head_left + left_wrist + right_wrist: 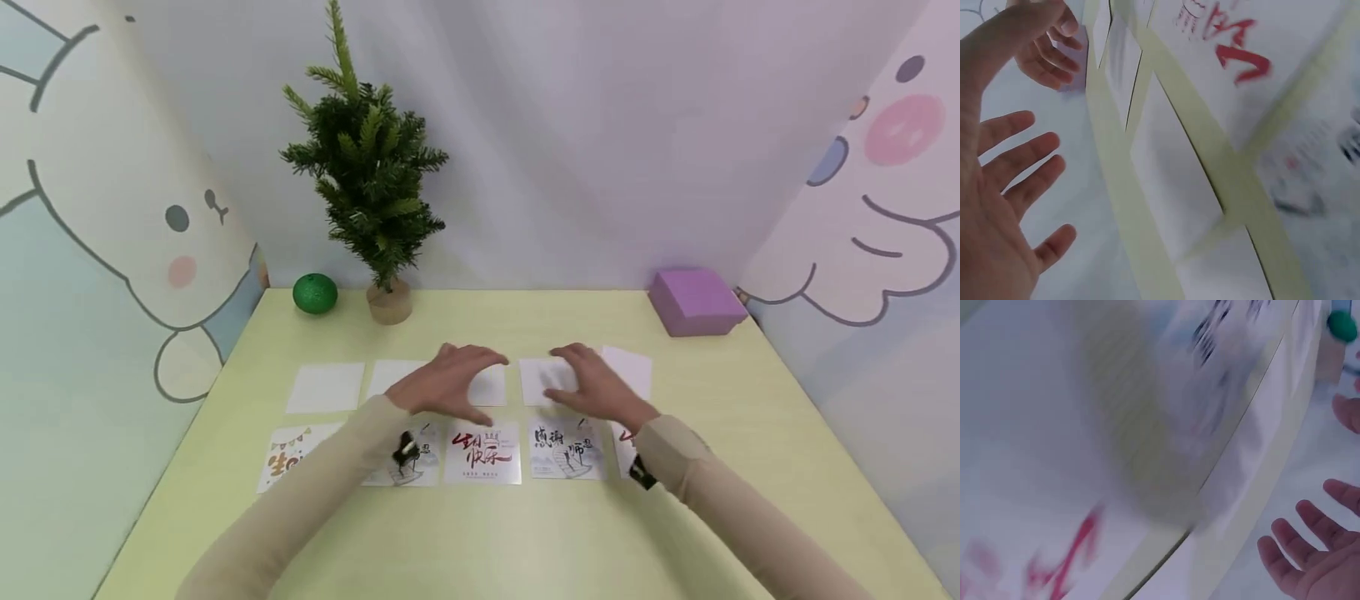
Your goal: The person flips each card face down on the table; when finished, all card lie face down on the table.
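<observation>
1. While hovering over the far row of blank white square cards (326, 387), spreading both hands palm-down, fingers loose and gripping nothing.
2. Floating the left hand (448, 382) above the middle blank card (489, 387), not touching it as far as can be told.
3. Holding the right hand (592, 383) over the next blank card (538, 381), likewise open.
4. Keeping the printed cards (483, 454) face-up in the near row on the pale green table (480, 325), legible side towards the person.
</observation>
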The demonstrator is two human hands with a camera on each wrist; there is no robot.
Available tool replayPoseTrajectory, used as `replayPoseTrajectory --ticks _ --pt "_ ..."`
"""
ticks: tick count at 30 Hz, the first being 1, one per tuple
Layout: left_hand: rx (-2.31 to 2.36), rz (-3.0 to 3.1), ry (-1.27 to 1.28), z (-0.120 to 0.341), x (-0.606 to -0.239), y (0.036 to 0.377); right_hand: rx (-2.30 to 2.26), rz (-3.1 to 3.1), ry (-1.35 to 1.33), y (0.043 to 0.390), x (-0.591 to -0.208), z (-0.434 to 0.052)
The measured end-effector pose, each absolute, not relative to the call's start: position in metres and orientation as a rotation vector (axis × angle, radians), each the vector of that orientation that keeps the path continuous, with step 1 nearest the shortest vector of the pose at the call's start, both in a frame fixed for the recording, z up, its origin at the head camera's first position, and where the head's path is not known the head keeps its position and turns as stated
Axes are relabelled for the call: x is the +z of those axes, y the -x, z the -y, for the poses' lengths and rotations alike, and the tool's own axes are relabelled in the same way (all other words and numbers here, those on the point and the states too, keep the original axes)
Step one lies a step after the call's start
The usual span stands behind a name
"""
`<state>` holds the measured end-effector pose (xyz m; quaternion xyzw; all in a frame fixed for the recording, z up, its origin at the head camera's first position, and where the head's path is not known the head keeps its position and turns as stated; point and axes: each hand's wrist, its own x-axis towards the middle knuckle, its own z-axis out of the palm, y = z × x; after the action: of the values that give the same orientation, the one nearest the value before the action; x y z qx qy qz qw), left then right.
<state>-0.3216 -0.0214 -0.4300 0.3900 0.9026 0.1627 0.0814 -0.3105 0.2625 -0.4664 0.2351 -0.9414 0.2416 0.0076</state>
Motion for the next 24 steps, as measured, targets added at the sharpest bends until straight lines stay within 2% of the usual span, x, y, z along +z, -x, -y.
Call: replayPoseTrajectory --ticks 6,11,17,24 --pt "0.426 -2.836 -0.858 0.138 -0.417 0.267 0.537 2.951 -1.083 0.285 -0.445 -0.124" --pt "0.356 -2.958 -0.542 0.209 -0.425 0.230 0.293 2.885 -1.330 0.275 -0.444 -0.040" --pt "0.355 -3.004 -0.372 0.250 -0.453 0.214 0.091 2.873 -1.379 0.272 -0.457 0.018" --pt "0.348 -3.051 -0.289 0.264 -0.476 0.208 0.027 2.915 -1.390 0.265 -0.468 0.052"
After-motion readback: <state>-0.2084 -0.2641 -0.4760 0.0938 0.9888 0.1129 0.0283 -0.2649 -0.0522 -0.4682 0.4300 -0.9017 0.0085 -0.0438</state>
